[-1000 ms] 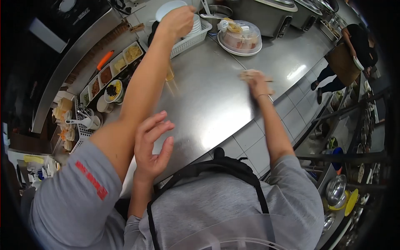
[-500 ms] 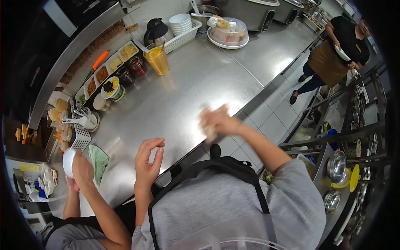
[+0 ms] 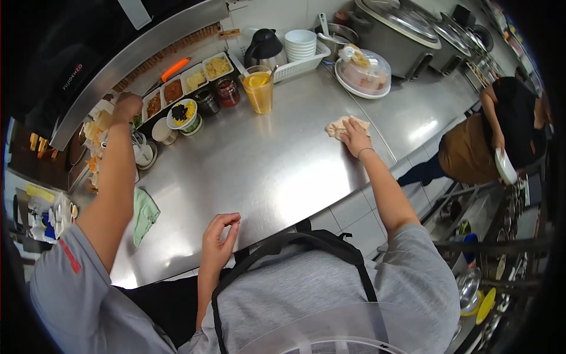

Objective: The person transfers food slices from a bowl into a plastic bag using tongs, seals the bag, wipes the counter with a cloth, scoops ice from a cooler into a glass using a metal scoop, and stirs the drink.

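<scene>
My right hand (image 3: 356,139) presses a beige cloth (image 3: 337,128) flat against the steel counter (image 3: 236,171), fingers spread over its right part. My left hand (image 3: 219,241) hovers by the counter's near edge, its thumb and fingertips curled close together; whether anything is between them is too small to tell. On the counter to its left is a green cloth (image 3: 144,216), which neither of my hands touches. Past the cloth under my right hand stands a plate with a clear domed cover (image 3: 368,68).
A co-worker's arm (image 3: 115,189) reaches across at left toward the food tubs (image 3: 173,90). An orange drink (image 3: 258,97), jars, white bowls (image 3: 300,44) and a basket line the back. Another person (image 3: 477,133) carries a white dish at right, near shelving.
My right hand has moved forward and right with the beige cloth, now on the counter. The co-worker at left has reached toward the tubs. The person at right has come nearer.
</scene>
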Demonstrator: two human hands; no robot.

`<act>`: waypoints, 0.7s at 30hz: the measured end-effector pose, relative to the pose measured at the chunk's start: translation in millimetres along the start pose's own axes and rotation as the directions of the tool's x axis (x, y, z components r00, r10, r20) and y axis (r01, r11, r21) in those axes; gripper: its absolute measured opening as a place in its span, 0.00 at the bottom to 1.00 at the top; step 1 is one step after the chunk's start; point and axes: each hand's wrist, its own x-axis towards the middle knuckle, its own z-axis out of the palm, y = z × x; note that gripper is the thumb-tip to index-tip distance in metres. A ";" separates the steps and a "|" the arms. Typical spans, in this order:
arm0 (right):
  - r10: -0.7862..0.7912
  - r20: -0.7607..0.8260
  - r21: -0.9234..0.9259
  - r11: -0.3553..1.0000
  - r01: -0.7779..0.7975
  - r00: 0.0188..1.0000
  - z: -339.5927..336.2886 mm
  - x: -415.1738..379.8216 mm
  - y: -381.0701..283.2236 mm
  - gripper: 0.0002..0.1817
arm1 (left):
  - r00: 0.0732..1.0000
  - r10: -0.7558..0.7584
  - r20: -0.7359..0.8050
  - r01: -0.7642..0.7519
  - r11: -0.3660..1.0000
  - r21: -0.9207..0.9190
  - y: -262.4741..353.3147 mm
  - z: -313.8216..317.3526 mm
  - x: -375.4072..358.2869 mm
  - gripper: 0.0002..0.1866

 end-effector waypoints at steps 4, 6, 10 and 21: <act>0.001 0.043 0.039 0.999 -0.003 0.999 18.3 77.4 -4.5 0.29 | 0.999 0.018 0.031 -0.018 1.000 -0.004 12.6 28.2 28.8 0.07; -0.020 0.021 0.000 1.000 0.020 1.000 25.5 116.3 -3.3 0.29 | 0.996 0.032 0.082 -0.039 0.996 0.084 19.7 39.8 43.0 0.08; -0.013 -0.038 0.012 1.000 0.013 0.999 50.9 195.2 5.9 0.28 | 0.997 -0.042 0.058 0.035 0.994 0.108 31.2 50.9 61.1 0.08; 0.028 0.001 -0.059 0.998 -0.028 1.000 55.4 276.8 9.0 0.29 | 0.953 -0.298 -0.055 0.303 0.943 0.140 14.2 42.0 44.0 0.07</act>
